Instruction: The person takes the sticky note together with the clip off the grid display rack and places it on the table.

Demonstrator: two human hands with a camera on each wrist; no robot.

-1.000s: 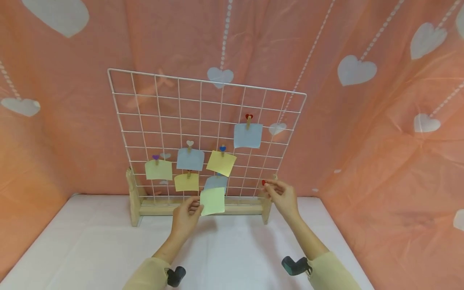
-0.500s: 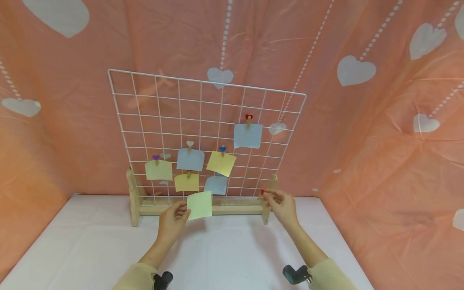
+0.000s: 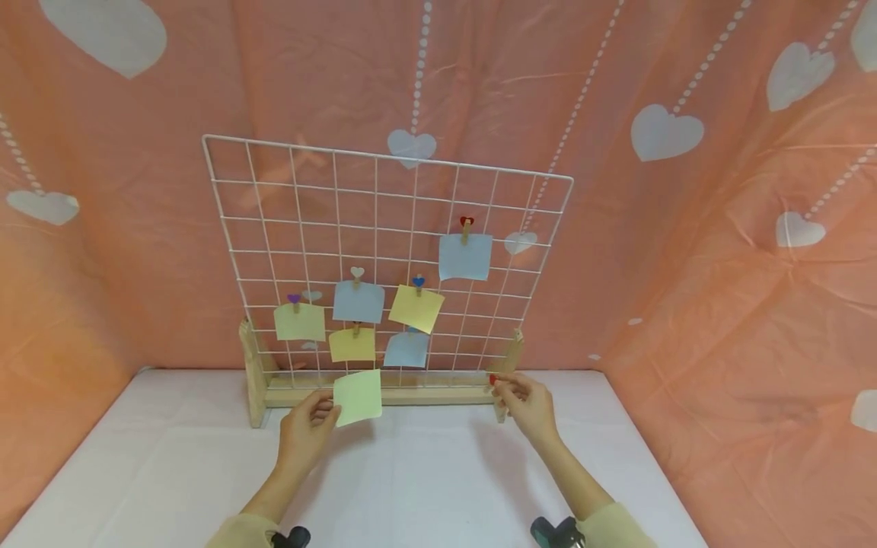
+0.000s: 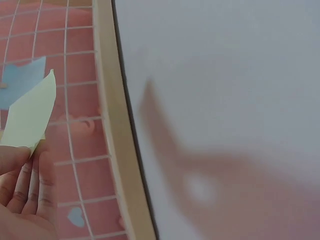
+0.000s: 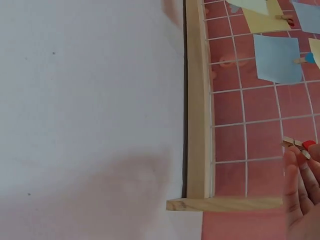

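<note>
My left hand (image 3: 305, 428) pinches a light green sticky note (image 3: 358, 397) by its left edge, in front of the lower part of a white wire grid (image 3: 390, 195). My right hand (image 3: 529, 405) pinches a small wooden clothespin (image 5: 296, 145) with a red head, near the grid's lower right corner. Clothespins hold several notes on the grid: a green note (image 3: 300, 323), a yellow note (image 3: 352, 345), a tilted yellow note (image 3: 416, 309), and blue ones, among them a blue note (image 3: 465, 257) at upper right.
A wooden stand (image 3: 438, 396) bears the grid on a white tabletop (image 3: 425, 487). Behind and at the sides hangs a pink curtain (image 3: 719, 304) printed with white hearts. Dark wrist cameras sit at both sleeves.
My left hand has moved left and down with the green note, uncovering the blue note behind it. My right hand has dropped a little with the red-headed clothespin.
</note>
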